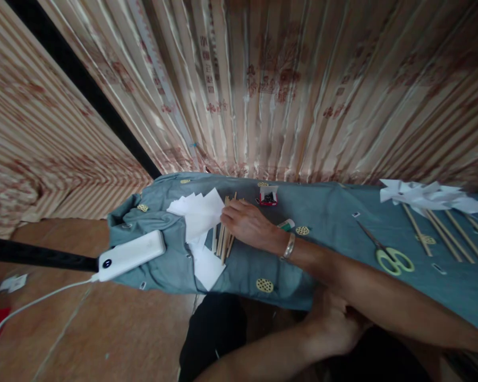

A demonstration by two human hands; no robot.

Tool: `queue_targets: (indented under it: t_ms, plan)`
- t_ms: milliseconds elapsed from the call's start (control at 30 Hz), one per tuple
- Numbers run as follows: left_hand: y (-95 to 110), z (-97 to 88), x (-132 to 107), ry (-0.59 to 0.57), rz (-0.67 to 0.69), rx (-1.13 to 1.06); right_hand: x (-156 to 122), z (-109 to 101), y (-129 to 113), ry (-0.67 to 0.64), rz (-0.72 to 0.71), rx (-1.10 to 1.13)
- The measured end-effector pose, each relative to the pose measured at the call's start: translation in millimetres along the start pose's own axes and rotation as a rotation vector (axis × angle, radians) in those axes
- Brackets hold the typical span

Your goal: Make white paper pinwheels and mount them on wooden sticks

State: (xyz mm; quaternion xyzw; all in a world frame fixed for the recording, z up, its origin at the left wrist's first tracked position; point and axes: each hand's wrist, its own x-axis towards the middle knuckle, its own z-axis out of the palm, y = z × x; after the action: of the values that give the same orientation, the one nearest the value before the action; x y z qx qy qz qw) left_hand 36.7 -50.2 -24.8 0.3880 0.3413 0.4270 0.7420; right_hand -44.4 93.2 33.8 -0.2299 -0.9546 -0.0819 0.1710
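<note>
My right hand [249, 224], with a silver bracelet at its wrist, reaches left across the cloth. Its fingertips are closed at the right corner of a square white paper sheet [202, 215]. Other white sheets [207, 268] lie fanned beneath and beside that one. Under the hand rests a bundle of wooden sticks [222, 244], partly covered by it. My left hand [334, 323] is close to my body, below the right forearm; its fingers are mostly hidden, and I cannot tell whether it holds anything.
A small red box [268, 196] with dark bits stands open behind my right hand. A glue stick [287, 225] lies near the wrist. Green-handled scissors [390, 258] and white paper pinwheels [430, 196] on sticks lie right. A white power bank [133, 254] with a cable lies left.
</note>
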Motion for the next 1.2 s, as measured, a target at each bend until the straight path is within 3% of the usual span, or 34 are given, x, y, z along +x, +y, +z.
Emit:
queue_targets:
  t_ms: [67,133,200,300,367,500,600,700,800,967,1100,1200]
  plan:
    - [1.9,-6.6,-1.5,-0.045,0.045,0.129,-17.5,-19.2,15.6,0.04,0.111,0.01]
    - [8.9,-11.8,-2.9,0.009,0.054,0.193,-44.9,-39.8,31.9,0.096,0.237,0.021]
    - [20.9,-17.9,-3.1,0.059,0.06,0.261,-80.9,-60.0,44.1,0.235,0.491,0.109]
    - [43.4,-33.7,-0.6,0.116,0.169,0.37,-140.8,-85.2,46.0,0.421,0.887,0.201]
    - [56.5,-49.1,2.1,0.181,0.242,0.415,-177.2,-95.0,36.4,0.484,0.989,0.187]
    - [67.8,-79.6,4.6,0.359,0.424,0.627,-233.3,-89.9,6.7,0.465,0.815,0.139]
    - [62.8,-91.6,3.1,0.423,0.608,0.961,-264.8,-71.8,-11.5,0.344,0.681,0.142]
    - [51.4,-94.1,1.6,0.292,0.717,1.278,-290.6,-56.2,-21.9,0.265,0.645,0.159]
    - [39.2,-93.8,2.0,0.094,0.722,1.454,-308.3,-50.2,-28.2,0.241,0.662,0.14]
    - [27.6,-91.9,2.8,-0.097,0.668,1.469,-305.6,-60.3,-43.2,0.191,0.676,0.143]
    - [28.2,-87.3,3.1,-0.101,0.655,1.457,-282.6,-69.6,-45.2,0.222,0.705,0.391]
    - [28.9,-85.4,4.9,-0.077,0.644,1.436,-270.8,-63.3,-30.6,0.29,0.827,0.541]
